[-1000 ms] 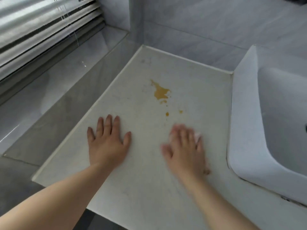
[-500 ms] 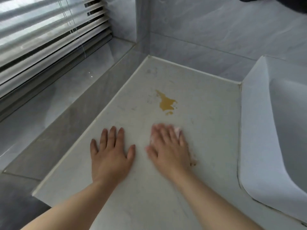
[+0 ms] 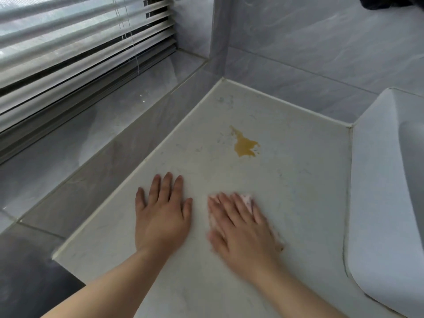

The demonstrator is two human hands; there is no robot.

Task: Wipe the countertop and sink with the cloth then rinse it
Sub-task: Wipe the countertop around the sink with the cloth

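Blind point(image 3: 80, 42) at far left, grey ledge point(image 3: 68, 145) beneath it, then the pale countertop point(image 3: 298, 203). Bracing there with the left hand point(image 3: 161, 216): palm down, fingers straight and a little spread, holding nothing, just pressing on the bare surface near the left edge.

Moving right: pinning the cloth point(image 3: 246, 199) flat on the countertop with the right hand point(image 3: 243, 228), just beside the left one. Fingers stretched out over it, not curled round it. Only a pink corner peeking past the fingertips, plus a scrap by the wrist. Blurring slightly at the edges, so probably sliding mid-stroke.

Looking further up the counter: yellow-brown spill point(image 3: 244, 145), well apart from the cloth and untouched. Judging the step as wiping the countertop, with the spill not yet reached.

For a clean job:
- Pushing the cloth away toward the spill under even palm pressure.
- Covering the whole puddle before dragging.
- Drawing it inward rather than smearing it outward.
- Folding to a fresh face once soaked.
- Running along the seam by the wall too, a likely trap for residue.

Finishing at far right: sink point(image 3: 378, 180), white, its rim meeting the countertop's right edge, apparently not yet wiped. Tap out of sight, rinsing presumably to come there.
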